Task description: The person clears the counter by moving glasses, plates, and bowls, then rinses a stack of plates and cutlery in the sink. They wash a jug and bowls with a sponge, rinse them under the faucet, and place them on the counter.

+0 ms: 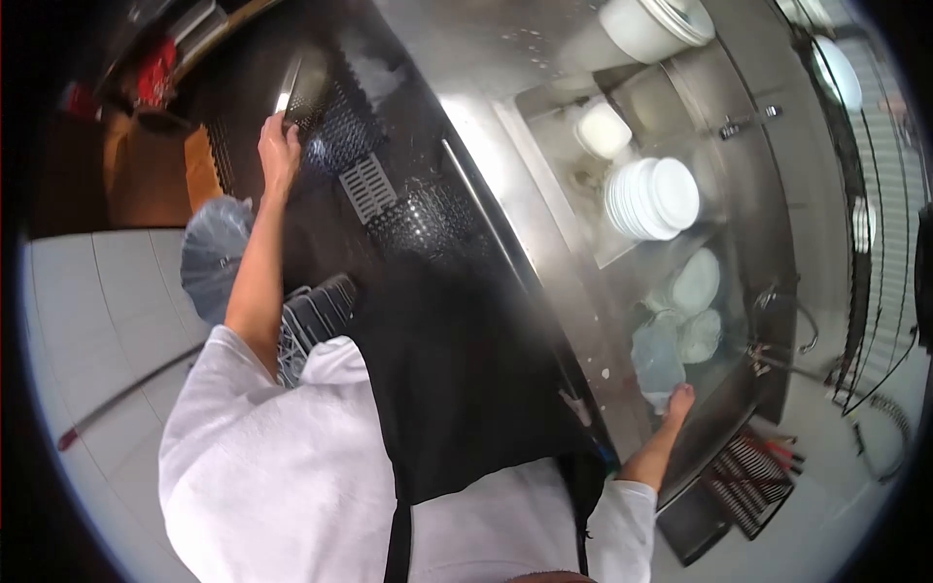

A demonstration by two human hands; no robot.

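My left hand reaches out to the far left, its fingers closed at the near end of a blurred metal utensil with a bright edge. Its exact kind does not show. Below that hand lie dark, wet, perforated floor mats and a grey slotted grate. On the other side, my right hand grips the edge of a translucent plastic container in the steel sink. Beside the container are several pale bowls, partly in the water.
A stack of white plates and a white tub stand in the far basin. A white bucket is on the counter. A rack hangs at lower right; a bagged bin and dark crates are left.
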